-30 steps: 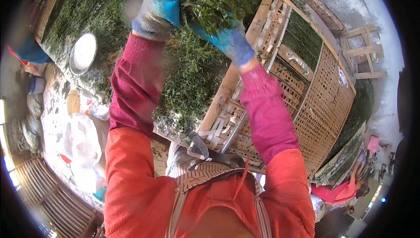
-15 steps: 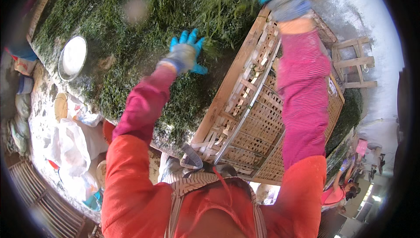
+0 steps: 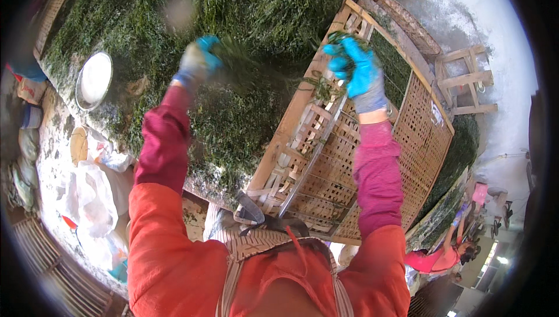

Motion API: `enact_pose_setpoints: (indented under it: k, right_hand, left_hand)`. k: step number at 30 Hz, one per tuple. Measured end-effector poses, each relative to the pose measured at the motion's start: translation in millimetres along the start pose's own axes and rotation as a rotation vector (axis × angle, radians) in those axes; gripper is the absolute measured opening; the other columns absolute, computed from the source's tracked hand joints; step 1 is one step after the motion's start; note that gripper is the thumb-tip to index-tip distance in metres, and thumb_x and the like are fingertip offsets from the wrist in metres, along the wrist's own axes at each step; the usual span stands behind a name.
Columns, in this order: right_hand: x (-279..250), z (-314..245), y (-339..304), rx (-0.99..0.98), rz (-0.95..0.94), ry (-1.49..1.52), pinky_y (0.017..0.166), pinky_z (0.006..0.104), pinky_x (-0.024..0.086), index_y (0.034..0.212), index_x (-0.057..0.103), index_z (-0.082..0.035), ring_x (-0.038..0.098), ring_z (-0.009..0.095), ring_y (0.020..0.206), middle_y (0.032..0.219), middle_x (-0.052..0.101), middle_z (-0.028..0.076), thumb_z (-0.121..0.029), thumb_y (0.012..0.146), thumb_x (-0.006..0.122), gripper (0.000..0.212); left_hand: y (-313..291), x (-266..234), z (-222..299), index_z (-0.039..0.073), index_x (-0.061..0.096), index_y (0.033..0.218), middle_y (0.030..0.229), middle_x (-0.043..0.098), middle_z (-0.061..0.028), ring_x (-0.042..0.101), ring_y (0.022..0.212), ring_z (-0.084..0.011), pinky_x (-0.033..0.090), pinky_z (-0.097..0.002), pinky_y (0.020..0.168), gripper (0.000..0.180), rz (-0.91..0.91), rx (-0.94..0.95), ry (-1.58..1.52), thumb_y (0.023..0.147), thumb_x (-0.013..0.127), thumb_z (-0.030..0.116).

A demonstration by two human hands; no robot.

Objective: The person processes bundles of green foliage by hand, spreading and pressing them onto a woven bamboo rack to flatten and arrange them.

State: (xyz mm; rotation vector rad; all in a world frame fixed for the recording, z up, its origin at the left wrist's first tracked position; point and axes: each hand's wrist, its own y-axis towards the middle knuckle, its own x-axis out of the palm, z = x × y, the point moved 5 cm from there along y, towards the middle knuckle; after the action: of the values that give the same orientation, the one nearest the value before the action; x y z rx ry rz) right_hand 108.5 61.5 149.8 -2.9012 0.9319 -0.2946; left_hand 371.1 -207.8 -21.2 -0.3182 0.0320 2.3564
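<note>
A large heap of dark green, stringy seaweed point(image 3: 145, 119) covers the table at the far left and centre. Against its right side leans a woven bamboo tray point(image 3: 326, 180) with a wooden frame, and a metal strip crosses its slats. My right hand point(image 3: 362, 75), in a blue and grey glove, is over the tray's upper part, its fingers curled around a clump of seaweed. Over the heap, my left hand point(image 3: 198, 60) in a matching glove is somewhat blurred. Its fingers are bent around loose strands that trail to the right.
A round white basin point(image 3: 95, 80) rests at the heap's left edge. White plastic bags point(image 3: 93, 200) lie at the left, beside a slatted rack point(image 3: 52, 264). Right of the tray stand a wooden stand point(image 3: 466, 81) and more seaweed point(image 3: 460, 154). Another person point(image 3: 439, 259) works at the lower right.
My right hand has come down from the top edge to the tray and now shows seaweed in it. My left hand has moved left and up, and its spread fingers have closed.
</note>
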Motion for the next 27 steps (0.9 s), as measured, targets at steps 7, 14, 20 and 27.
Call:
enact_pose_setpoints:
  k: [7, 14, 20, 27]
  right_hand:
    - [62.4, 44.3, 13.5, -0.123, -0.192, 0.194, 0.098, 0.0387, 0.06, 0.133, 0.06, 0.004, 0.071, 0.033, 0.113, 0.13, 0.067, 0.024, -0.016, 0.104, 0.06, 0.036]
    - [151.2, 93.4, 54.7, -0.045, -0.479, 0.133, 0.103, 0.0535, 0.056, 0.151, 0.041, -0.003, 0.068, 0.04, 0.116, 0.146, 0.056, 0.022, -0.022, 0.098, 0.072, 0.064]
    - [171.5, 103.9, 107.5, -0.045, -0.566, -0.869, 0.095, 0.0341, 0.057, 0.143, 0.051, 0.001, 0.07, 0.022, 0.104, 0.128, 0.069, 0.021, -0.029, 0.108, 0.045, 0.046]
    - [154.0, 23.6, 111.4, -0.099, -0.407, -0.701, 0.084, 0.0322, 0.057, 0.122, 0.064, 0.009, 0.069, 0.023, 0.09, 0.116, 0.069, 0.021, -0.032, 0.104, 0.058, 0.045]
  left_hand:
    - [-1.2, -70.1, 59.5, 0.005, 0.056, 0.142, 0.129, 0.067, -0.0113, 0.071, 0.099, -0.0221, 0.062, -0.0323, 0.079, 0.046, 0.321, 0.306, -0.072, 0.096, 0.061, 0.0]
    - [-23.2, -60.8, 180.1, 0.001, 0.054, 0.142, 0.127, 0.069, -0.0118, 0.068, 0.108, -0.023, 0.056, -0.0333, 0.089, 0.045, -0.038, 0.828, -0.268, 0.099, 0.062, 0.01]
    - [-13.9, -94.6, 123.7, 0.002, 0.061, 0.127, 0.099, 0.074, -0.0174, 0.073, 0.085, -0.0299, 0.059, -0.043, 0.07, 0.05, 0.361, 0.359, 0.862, 0.093, 0.075, 0.035]
    - [-51.5, -141.7, 34.4, 0.002, 0.061, 0.129, 0.112, 0.072, -0.0219, 0.068, 0.105, -0.0413, 0.053, -0.0507, 0.093, 0.063, 0.209, 0.023, 0.835, 0.092, 0.072, 0.052]
